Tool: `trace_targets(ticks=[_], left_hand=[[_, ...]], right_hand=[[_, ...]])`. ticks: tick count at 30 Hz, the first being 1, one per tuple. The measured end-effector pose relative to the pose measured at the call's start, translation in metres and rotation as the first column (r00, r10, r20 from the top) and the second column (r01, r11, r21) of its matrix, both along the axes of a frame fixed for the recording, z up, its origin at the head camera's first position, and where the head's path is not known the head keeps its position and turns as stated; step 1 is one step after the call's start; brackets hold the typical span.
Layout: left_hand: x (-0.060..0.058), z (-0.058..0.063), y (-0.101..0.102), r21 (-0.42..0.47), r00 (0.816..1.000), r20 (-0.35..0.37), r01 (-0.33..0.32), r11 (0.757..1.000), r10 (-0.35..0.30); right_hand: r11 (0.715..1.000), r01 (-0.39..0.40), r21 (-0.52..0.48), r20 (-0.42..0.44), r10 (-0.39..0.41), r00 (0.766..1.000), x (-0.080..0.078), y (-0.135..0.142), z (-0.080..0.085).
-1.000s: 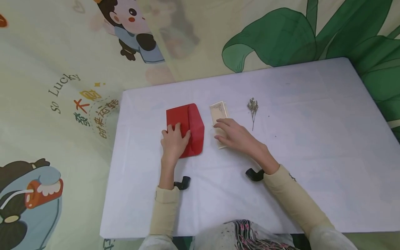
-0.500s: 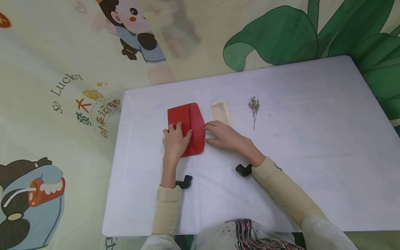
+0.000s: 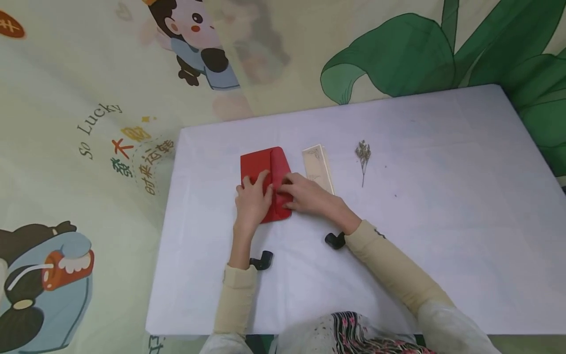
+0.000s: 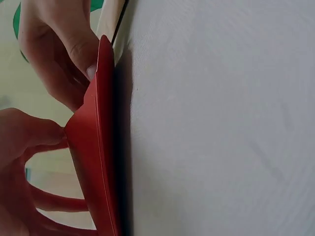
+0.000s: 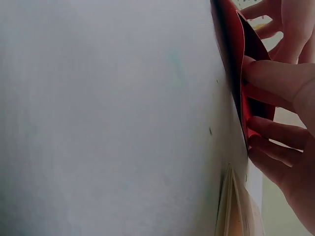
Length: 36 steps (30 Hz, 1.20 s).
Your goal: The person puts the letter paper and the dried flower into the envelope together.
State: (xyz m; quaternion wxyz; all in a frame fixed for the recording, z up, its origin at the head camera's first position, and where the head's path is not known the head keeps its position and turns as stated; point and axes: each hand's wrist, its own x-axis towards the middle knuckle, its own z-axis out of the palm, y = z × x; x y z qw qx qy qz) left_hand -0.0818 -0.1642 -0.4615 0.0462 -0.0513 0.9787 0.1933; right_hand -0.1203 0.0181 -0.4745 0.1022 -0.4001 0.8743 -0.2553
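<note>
A red envelope (image 3: 257, 164) lies on the white-covered table, its flap (image 3: 279, 164) spread out to the right. My left hand (image 3: 253, 204) grips the body of the envelope, thumb near the mouth and fingers spread across the front. Between them the front panel bulges up, as the left wrist view shows. In the right wrist view the envelope's mouth (image 5: 253, 42) gapes. My right hand (image 3: 308, 194) reaches over the flap, its fingers (image 5: 275, 132) touching the red paper at the mouth with a gap between them. How deep the fingertips go is hard to tell.
Just right of the envelope lies a folded cream card (image 3: 317, 164) with printed ornament, partly behind the right hand. Farther right is a small dried flower sprig (image 3: 363, 155). Tiny dark specks dot the cloth (image 3: 442, 221). A patterned curtain (image 3: 283, 54) hangs behind the table.
My right hand has left the cream card and moved left onto the envelope's flap and mouth. My left hand stays on the envelope, which remains in place.
</note>
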Motion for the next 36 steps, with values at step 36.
trace_targets(ticks=[36], left_hand=[[0.017, 0.015, -0.025, 0.17, 0.96, 0.199, 0.165, 0.972, -0.198]], right_hand=[[0.997, 0.001, 0.075, -0.013, 0.0, 1.0, 0.005, -0.007, 0.008]])
